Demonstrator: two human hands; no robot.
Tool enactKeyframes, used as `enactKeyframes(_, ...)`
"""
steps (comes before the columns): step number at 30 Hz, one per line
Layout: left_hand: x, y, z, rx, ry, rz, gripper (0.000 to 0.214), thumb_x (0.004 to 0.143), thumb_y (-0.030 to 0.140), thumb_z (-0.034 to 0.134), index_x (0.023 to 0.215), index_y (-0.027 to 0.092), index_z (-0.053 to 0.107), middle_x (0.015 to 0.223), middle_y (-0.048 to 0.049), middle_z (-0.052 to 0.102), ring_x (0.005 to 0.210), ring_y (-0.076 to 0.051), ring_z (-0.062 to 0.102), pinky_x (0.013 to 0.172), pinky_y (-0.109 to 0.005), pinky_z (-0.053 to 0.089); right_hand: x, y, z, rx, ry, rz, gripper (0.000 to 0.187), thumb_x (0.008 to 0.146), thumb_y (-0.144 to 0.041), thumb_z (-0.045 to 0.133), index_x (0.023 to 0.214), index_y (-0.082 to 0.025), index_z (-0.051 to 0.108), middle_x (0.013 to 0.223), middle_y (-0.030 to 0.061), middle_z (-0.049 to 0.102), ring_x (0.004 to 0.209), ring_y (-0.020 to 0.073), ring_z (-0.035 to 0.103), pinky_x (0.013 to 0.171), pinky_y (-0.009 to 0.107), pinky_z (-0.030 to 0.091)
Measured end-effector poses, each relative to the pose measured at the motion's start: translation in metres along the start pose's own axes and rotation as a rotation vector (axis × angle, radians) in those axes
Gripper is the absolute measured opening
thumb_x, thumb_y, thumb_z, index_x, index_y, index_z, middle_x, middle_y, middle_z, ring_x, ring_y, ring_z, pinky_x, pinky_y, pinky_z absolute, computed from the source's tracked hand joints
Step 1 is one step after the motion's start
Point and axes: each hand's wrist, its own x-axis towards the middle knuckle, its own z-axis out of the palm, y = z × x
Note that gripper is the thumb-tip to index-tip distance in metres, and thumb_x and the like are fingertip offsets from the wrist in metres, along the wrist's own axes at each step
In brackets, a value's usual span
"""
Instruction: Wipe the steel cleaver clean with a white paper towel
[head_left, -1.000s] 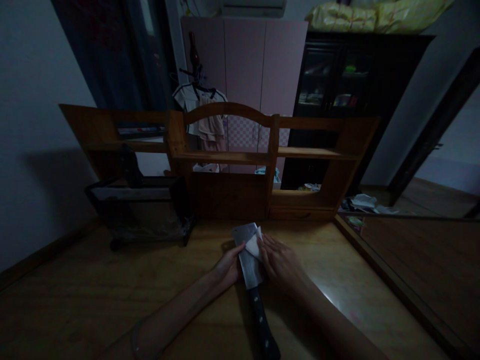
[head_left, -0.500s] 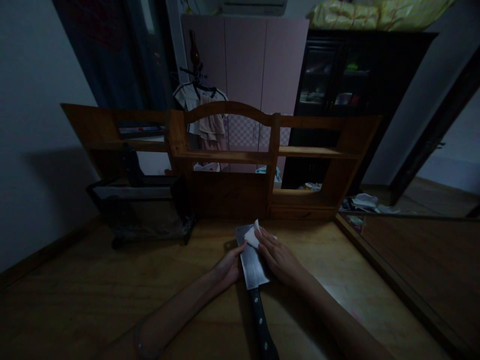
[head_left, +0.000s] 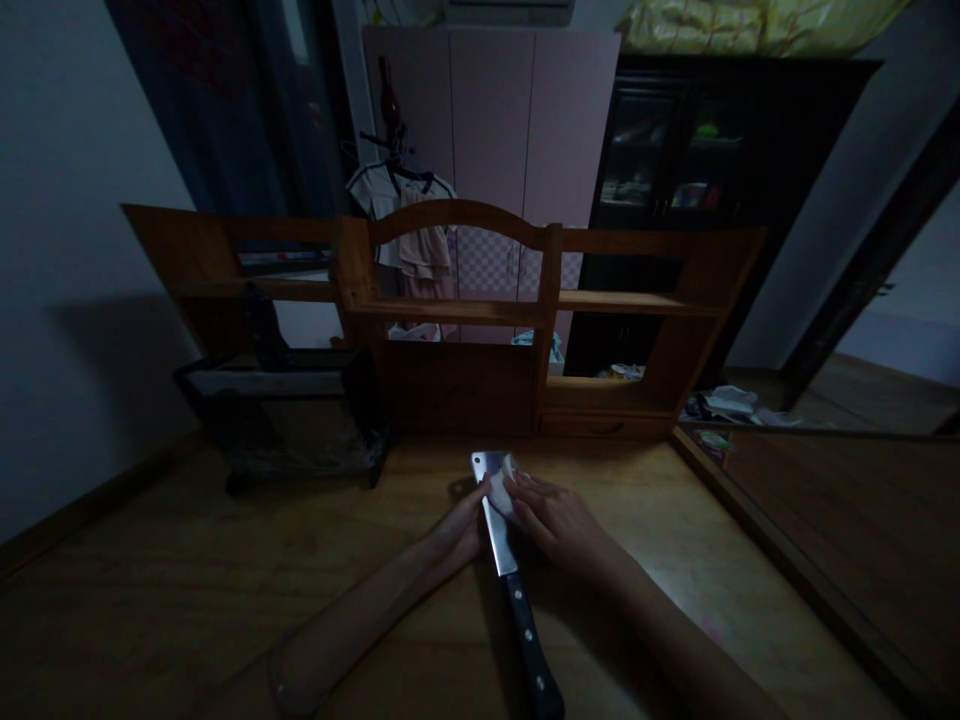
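Observation:
A cleaver point(head_left: 496, 500) with a black riveted handle point(head_left: 534, 650) lies on the wooden desk point(head_left: 225, 590), blade pointing away from me. My left hand point(head_left: 459, 530) presses against the blade's left edge, fingers curled on it. My right hand point(head_left: 559, 520) lies over the blade's right side, fingers stretched and pressed onto a small white tissue point(head_left: 504, 472) on the steel. The blade now looks narrow, tilted up on its edge.
A wooden shelf unit point(head_left: 465, 310) stands at the back of the desk. A dark wire rack point(head_left: 277, 410) sits at its left. Behind are a pink wardrobe point(head_left: 491, 130) and a dark cabinet point(head_left: 675, 170). The desk's right edge point(head_left: 757, 550) drops to the floor.
The right hand slid the tissue up the blade and then back a little. The blade has tipped from lying flat to standing more on edge. The left hand stayed put.

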Motion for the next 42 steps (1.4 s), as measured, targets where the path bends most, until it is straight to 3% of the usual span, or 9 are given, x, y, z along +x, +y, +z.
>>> enactKeyframes(3,0.004,-0.002,-0.005,-0.021,-0.042,0.033,0.042,0.096,0.040,0.047,0.112,0.006,0.064,0.100,-0.0140,0.073,0.088,-0.021,0.070,0.088,-0.030,0.051,-0.001,-0.011,-0.006,0.051,-0.043,-0.041,0.044,0.101,-0.034,0.030,0.140,-0.023,0.048,0.144,0.0051,0.047,0.134,0.0213,0.043,0.112,0.041,0.035)
enactKeyframes(8,0.006,-0.003,-0.016,0.070,-0.035,-0.066,0.058,0.090,0.059,0.046,0.096,0.005,0.067,0.081,-0.0147,0.073,0.069,-0.021,0.071,0.070,-0.029,0.054,-0.003,-0.030,-0.011,0.147,-0.091,-0.180,0.043,0.101,-0.031,0.030,0.140,-0.026,0.047,0.142,0.0026,0.050,0.133,0.0195,0.045,0.113,0.039,0.033)
enactKeyframes(16,0.002,-0.001,-0.013,0.105,-0.033,-0.104,0.061,0.088,0.062,0.046,0.098,0.005,0.066,0.081,-0.0157,0.073,0.068,-0.023,0.070,0.070,-0.032,0.054,-0.004,-0.037,-0.016,0.264,-0.092,-0.126,0.044,0.102,-0.035,0.027,0.121,-0.024,0.065,0.118,0.0019,0.069,0.109,0.0197,0.065,0.097,0.032,0.048)
enactKeyframes(19,0.002,-0.001,-0.003,0.043,-0.018,-0.050,0.058,0.094,0.055,0.041,0.109,0.004,0.064,0.089,-0.0159,0.073,0.077,-0.023,0.071,0.081,-0.033,0.053,-0.004,-0.024,-0.012,0.219,-0.044,-0.108,0.044,0.102,-0.036,0.027,0.127,-0.026,0.061,0.128,0.0017,0.064,0.119,0.0207,0.059,0.104,0.036,0.043)
enactKeyframes(23,-0.003,0.001,0.010,-0.033,0.032,-0.003,0.042,0.099,0.038,0.040,0.119,0.007,0.061,0.096,-0.0125,0.074,0.085,-0.020,0.070,0.092,-0.031,0.048,-0.002,-0.001,-0.003,0.109,0.045,0.034,0.045,0.101,-0.039,0.029,0.138,-0.025,0.050,0.145,0.0042,0.046,0.134,0.0222,0.043,0.112,0.044,0.035)
enactKeyframes(26,-0.006,0.002,0.010,-0.040,0.061,0.028,0.036,0.097,0.032,0.045,0.119,0.007,0.061,0.090,-0.0111,0.074,0.078,-0.020,0.070,0.090,-0.033,0.049,-0.002,0.004,-0.001,0.082,0.015,0.000,0.046,0.101,-0.038,0.031,0.144,-0.025,0.041,0.151,0.0036,0.036,0.141,0.0211,0.032,0.115,0.044,0.029)
enactKeyframes(30,0.000,0.002,-0.003,-0.098,0.006,0.076,0.036,0.096,0.034,0.046,0.112,0.006,0.063,0.090,-0.0121,0.074,0.076,-0.019,0.071,0.085,-0.030,0.051,-0.004,-0.010,-0.002,0.090,-0.078,-0.102,0.047,0.101,-0.036,0.032,0.147,-0.026,0.034,0.154,0.0020,0.030,0.144,0.0198,0.024,0.118,0.043,0.022)
enactKeyframes(36,0.011,0.002,-0.021,-0.080,-0.009,-0.030,0.049,0.096,0.044,0.041,0.096,0.002,0.065,0.081,-0.0163,0.073,0.072,-0.023,0.071,0.074,-0.032,0.053,-0.004,-0.026,-0.003,0.164,-0.160,-0.228,0.050,0.099,-0.030,0.037,0.148,-0.025,0.031,0.153,0.0030,0.031,0.142,0.0195,0.029,0.119,0.042,0.022)
enactKeyframes(42,0.006,0.004,-0.013,-0.122,-0.043,0.024,0.044,0.098,0.040,0.040,0.113,0.004,0.061,0.099,-0.0167,0.072,0.086,-0.024,0.070,0.090,-0.036,0.049,-0.003,-0.010,-0.006,0.076,-0.110,-0.135,0.045,0.101,-0.032,0.031,0.145,-0.025,0.040,0.149,0.0031,0.040,0.138,0.0185,0.036,0.117,0.039,0.028)
